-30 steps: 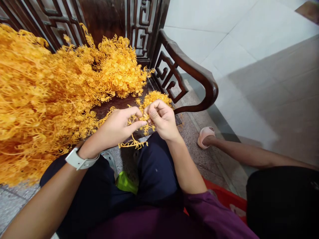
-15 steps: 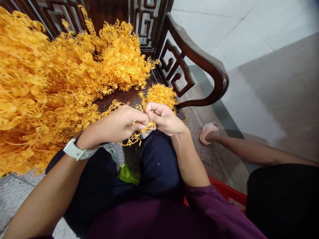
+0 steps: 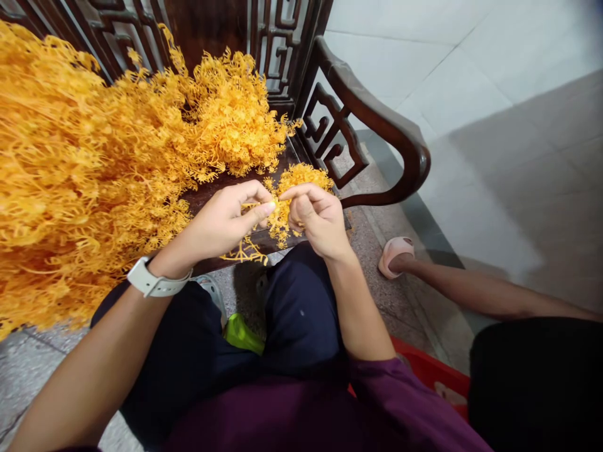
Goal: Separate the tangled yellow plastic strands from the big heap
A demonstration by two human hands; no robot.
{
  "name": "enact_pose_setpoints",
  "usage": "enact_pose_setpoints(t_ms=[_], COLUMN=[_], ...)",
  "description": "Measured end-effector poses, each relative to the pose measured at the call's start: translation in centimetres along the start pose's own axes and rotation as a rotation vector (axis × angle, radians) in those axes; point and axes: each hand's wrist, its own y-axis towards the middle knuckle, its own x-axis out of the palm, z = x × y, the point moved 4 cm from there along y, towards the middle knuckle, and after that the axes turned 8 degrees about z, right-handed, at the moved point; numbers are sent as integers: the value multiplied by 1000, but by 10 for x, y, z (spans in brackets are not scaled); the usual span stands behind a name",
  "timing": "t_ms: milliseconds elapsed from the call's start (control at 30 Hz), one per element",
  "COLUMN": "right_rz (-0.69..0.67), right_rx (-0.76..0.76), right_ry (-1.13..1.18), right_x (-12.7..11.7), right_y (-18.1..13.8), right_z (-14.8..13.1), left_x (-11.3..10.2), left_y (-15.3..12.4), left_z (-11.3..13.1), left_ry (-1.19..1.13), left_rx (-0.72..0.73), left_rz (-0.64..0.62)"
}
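Observation:
My left hand (image 3: 230,216), with a pale watch strap (image 3: 157,279) on its wrist, pinches a thin yellow plastic flower sprig between thumb and fingertips. Its branching stems (image 3: 245,252) hang below that hand. My right hand (image 3: 318,220) stretches its index finger to the left fingertips, while its other fingers curl in around small yellow plastic flower pieces, mostly hidden. Just behind both hands lies a small heap of yellow plastic flowers (image 3: 306,176) on the wooden seat (image 3: 211,194). A far larger pile of the same sprigs (image 3: 94,176) fills the left side.
The dark wooden bench has a carved armrest (image 3: 400,138) at the right. Another person's leg (image 3: 471,289) and pink slipper (image 3: 396,256) are at the right. A red container (image 3: 428,367) stands by my right elbow, and something bright green (image 3: 244,334) is between my legs.
Both hands have risen slightly away from my lap. Their fingertips have shifted from a closely overlapped grip to meeting tip to tip, and the yellow stems now hang further below the left hand.

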Motion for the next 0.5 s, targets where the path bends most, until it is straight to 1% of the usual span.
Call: enact_pose_setpoints(t_ms=[100, 200, 267, 400, 433, 500], right_rz=[-51, -88, -69, 55, 63, 28], right_rx=[-47, -34, 24, 145, 169, 230], right_ry=[-82, -99, -44, 113, 143, 182], right_x=[2, 2, 1, -2, -2, 1], right_y=[-2, -2, -2, -2, -2, -3], right_z=[-5, -7, -5, -3, -3, -3], left_x=[1, 1, 3, 10, 11, 14], left_y=[-1, -1, -1, -2, -3, -3], left_z=[-2, -2, 0, 4, 5, 6], left_ry=[8, -4, -10, -15, -10, 18], left_rx=[-30, -52, -46, -3, 3, 2], left_rz=[-26, -14, -29, -90, -93, -88])
